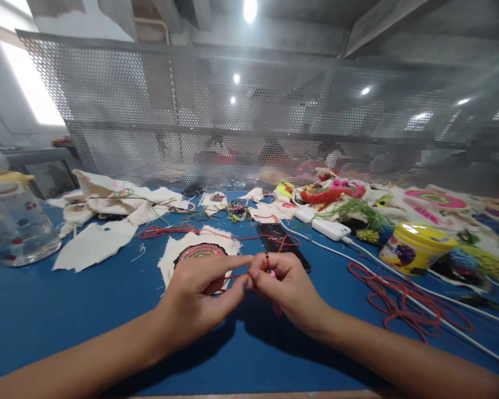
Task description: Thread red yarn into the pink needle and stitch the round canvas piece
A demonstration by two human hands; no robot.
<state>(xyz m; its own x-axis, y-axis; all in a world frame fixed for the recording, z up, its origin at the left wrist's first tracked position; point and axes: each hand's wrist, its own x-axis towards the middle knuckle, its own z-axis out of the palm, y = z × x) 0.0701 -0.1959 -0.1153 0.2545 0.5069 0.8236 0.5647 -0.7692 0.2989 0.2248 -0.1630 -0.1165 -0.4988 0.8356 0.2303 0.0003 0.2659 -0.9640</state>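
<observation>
Hands [241,282] pinching thin red yarn [266,261]

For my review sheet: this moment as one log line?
left hand: pinching red thread | right hand: pinching same thread | behind: embroidered cloth, phone

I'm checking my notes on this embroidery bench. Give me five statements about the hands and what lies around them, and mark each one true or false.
1. Both hands pinch a red thread together above the blue table. True: the left hand and right hand meet fingertip to fingertip on the red thread.
2. The phone lies beyond the right hand. True.
3. The yellow tub stands to the left of the hands. False: it stands to the right.
4. The round stitched patch lies on a piece of white cloth. True.
5. The loose red cord is coiled beside the left forearm. False: it lies right of the right forearm.
</observation>
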